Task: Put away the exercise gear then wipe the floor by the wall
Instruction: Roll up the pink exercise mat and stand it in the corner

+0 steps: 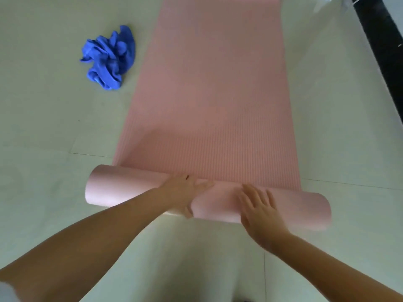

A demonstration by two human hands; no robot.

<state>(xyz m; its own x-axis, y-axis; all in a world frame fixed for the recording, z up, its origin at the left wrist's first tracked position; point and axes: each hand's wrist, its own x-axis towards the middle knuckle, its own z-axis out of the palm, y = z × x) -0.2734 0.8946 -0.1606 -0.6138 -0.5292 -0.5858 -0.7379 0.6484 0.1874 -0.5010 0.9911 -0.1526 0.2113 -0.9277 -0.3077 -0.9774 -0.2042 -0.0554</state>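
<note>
**Mat partly rolled, cloth waiting on the tiles**

From the head camera, the room is a stretch of pale, glossy floor (pixel 43 131) with thin tile seams, and a dark strip of wall base (pixel 383 53) running along the far right. A pink exercise mat (pixel 213 88) lies flat on the tiles, its long axis running straight away from the person, roughly parallel to that dark strip.

The near end of the mat is already wound into a roll (pixel 122 188), which lies crosswise, at right angles to the mat's length, directly in front of the person. Both hands are on it. The left hand (pixel 185 192) wraps the roll near its middle, fingers over the top and thumb curled under the near edge. The right hand (pixel 259 205) lies just beside it, flat on top with straight, spread fingers, pressing and gripping nothing. Both sit near the centre, so the roll's two ends are unsupported; the left end looks slightly further forward than the right.

The unrolled part lies ahead of the hands, so the next push, I judge, goes forward along the mat's length. Most of the mat is still flat.

A crumpled blue cloth (pixel 109 57) sits on the floor to the left of the mat, well apart from either hand, the left arm being nearer to it.
</note>
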